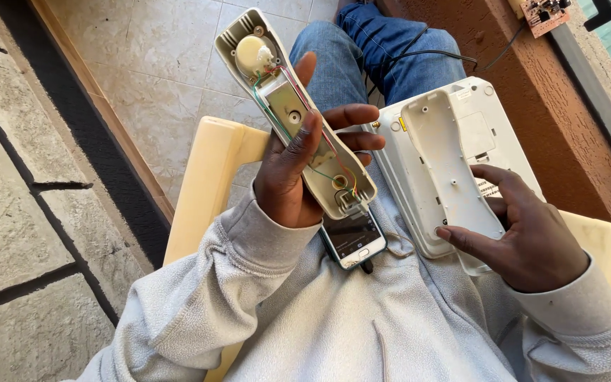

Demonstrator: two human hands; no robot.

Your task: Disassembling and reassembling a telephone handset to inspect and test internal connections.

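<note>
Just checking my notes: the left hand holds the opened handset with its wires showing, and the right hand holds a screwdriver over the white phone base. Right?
Not quite. The head view shows no screwdriver: the right hand rests bare on the white handset cover lying on the phone base. The left hand does hold the opened handset, wires showing.

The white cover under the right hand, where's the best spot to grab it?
Probably by its long side edges near the lower end, coming from the right. The white cover lies flat, hollow side up, on the phone base, so its raised rims are free to pinch. The right hand already rests its fingertips there.
</note>
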